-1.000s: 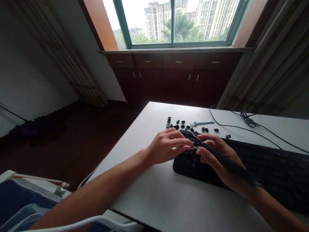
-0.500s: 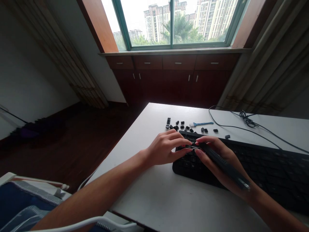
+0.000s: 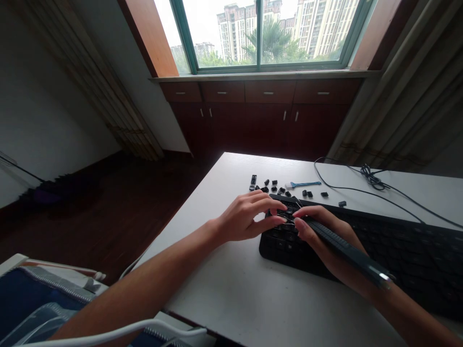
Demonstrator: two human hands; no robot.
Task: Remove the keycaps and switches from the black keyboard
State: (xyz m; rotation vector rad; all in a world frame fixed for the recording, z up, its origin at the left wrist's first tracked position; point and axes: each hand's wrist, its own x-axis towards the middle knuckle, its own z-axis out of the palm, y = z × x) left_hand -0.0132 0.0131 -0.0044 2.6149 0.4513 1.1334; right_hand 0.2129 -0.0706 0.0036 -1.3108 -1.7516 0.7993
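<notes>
My right hand (image 3: 329, 231) is wrapped around a keycap puller (image 3: 338, 246) with a long dark handle. Its thin wire prongs (image 3: 289, 220) reach over the left end of a black keyboard (image 3: 390, 241). My left hand (image 3: 249, 217) hovers at that same end, thumb and index finger apart on either side of the wires. The thumb tip is close to one wire; whether it touches I cannot tell. Partly hidden beneath the fingers are the keys there. Several loose black keycaps (image 3: 274, 189) lie behind the keyboard.
A blue-handled brush (image 3: 306, 184) rests behind the keyboard. Black cable (image 3: 372, 178) loops across the back right of the white table (image 3: 202, 241). Beyond stand a dark red cabinet (image 3: 267, 115) and a window. At lower left is a white chair-like frame with blue fabric.
The puller's wires have spread, one now pointing up toward the keyboard's back edge. My left fingers have parted and drawn slightly back; the puller's handle end has shifted right.
</notes>
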